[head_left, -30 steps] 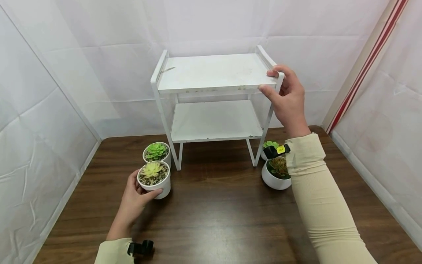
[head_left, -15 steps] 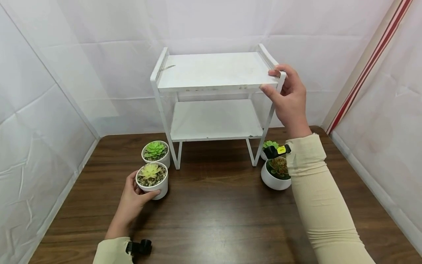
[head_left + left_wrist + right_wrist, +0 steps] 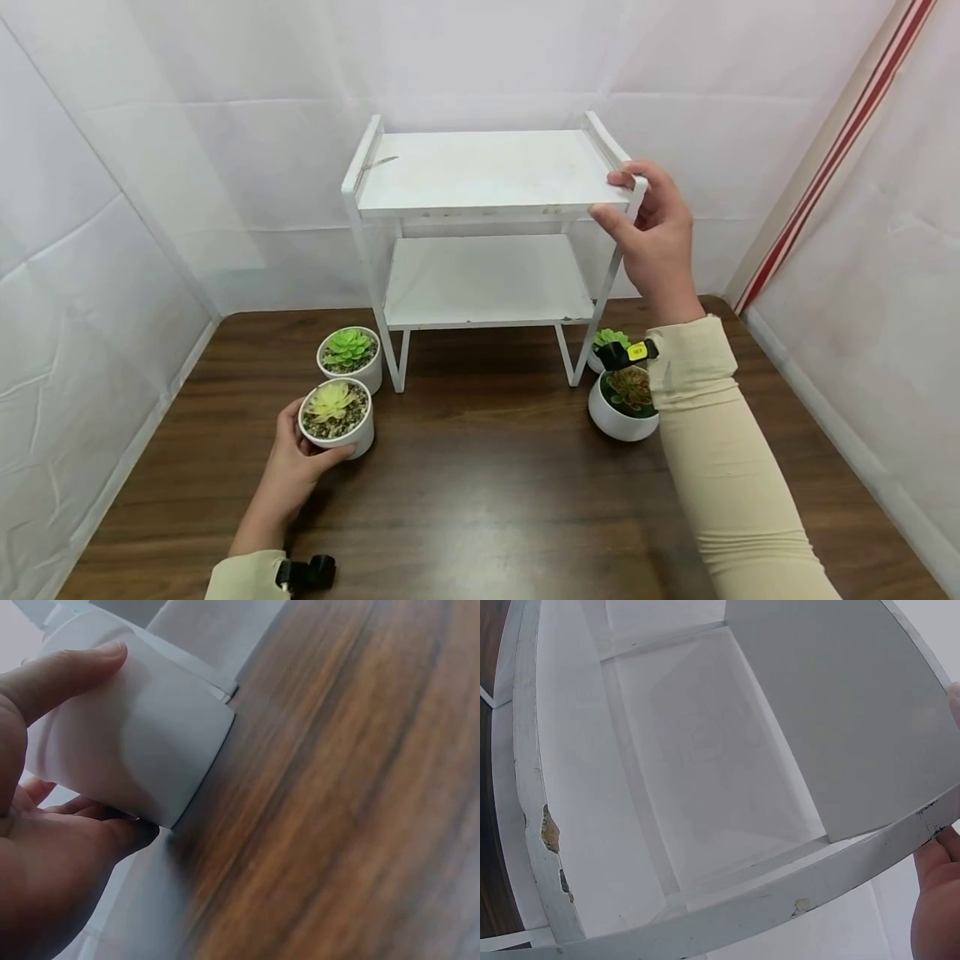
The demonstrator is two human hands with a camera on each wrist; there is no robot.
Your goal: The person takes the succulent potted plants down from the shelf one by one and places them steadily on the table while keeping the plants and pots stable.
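My left hand (image 3: 288, 471) holds a white pot (image 3: 356, 439) with a pale yellow-green succulent (image 3: 330, 401), thumb on its near side and fingers round its left. In the left wrist view the white pot (image 3: 142, 727) has its base at the wooden tabletop. Just behind it stands another white pot with a bright green succulent (image 3: 348, 347). My right hand (image 3: 660, 242) grips the front right upper corner of a white two-tier shelf (image 3: 487, 171), thumb at the front edge and fingers over the side rail. The right wrist view shows the shelf's chipped frame (image 3: 780, 900) close up.
Right of the shelf stand a white bowl-shaped pot (image 3: 622, 423) with a brownish succulent and, behind it, a small green succulent (image 3: 611, 337); my right sleeve partly covers them. White sheeting (image 3: 480, 58) encloses the back and sides of the brown wooden table (image 3: 480, 467).
My left hand and the pot it holds have shifted slightly left, away from the shelf leg. My right hand keeps its grip on the shelf corner. The head view has shifted slightly.
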